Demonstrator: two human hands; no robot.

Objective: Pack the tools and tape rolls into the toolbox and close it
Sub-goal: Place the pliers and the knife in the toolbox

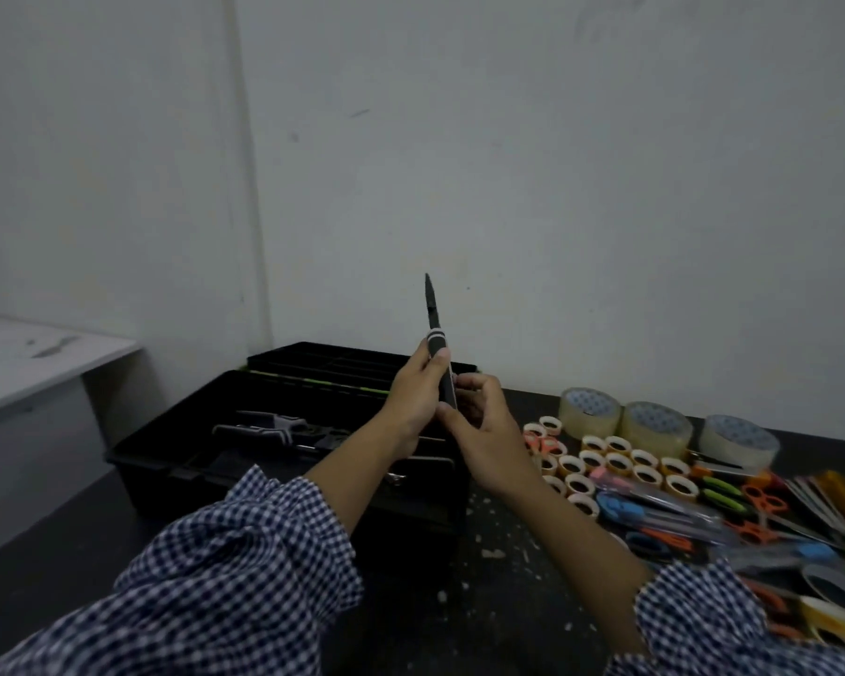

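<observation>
Checked sleeves (225, 578) cover both forearms nearest the camera. Past them, on the dark table (508, 578), scissors (762, 502) and small rolls (618, 463) lie crowded at the right, not yet packed. Over the front of the toolbox (176, 417) the left hand (413, 397) is wrapped round the upper handle of a black pointed tool (432, 309), and the right hand (484, 431) pinches its lower end. Held upright between both hands, it is probably being checked or turned before it goes in. The toolbox stands open beneath, with pliers (264, 429) lying in its left part. The rest of the inside is too dark to read. Its lid (342, 363) leans back toward the wall. Three big rolls (657, 424) stand beyond the small ones.
</observation>
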